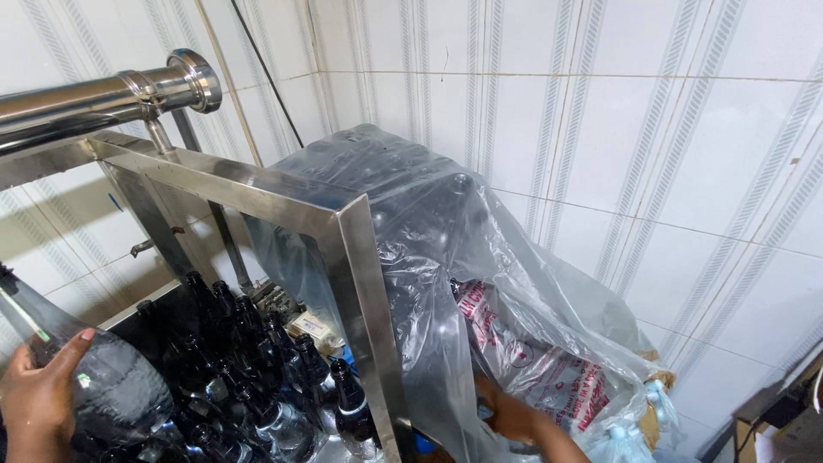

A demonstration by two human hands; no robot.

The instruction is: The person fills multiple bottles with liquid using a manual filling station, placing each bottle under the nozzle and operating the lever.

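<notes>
One bottle in hand: my left hand (pixel 34 399) grasped a dark glass bottle (pixel 90 377), lower left of frame.
Right hand (pixel 514 416): reached into the plastic bag (pixel 480 283), lower centre; grip unclear.
Done: many bottles (pixel 257 377) stood racked under the steel frame (pixel 343 231).
Left: bag apparently not emptied.

One head camera looks down, close, toward the tiled wall (pixel 600 129).

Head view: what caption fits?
Left hand holds a dark bottle; right hand reaches into a plastic bag.
</notes>
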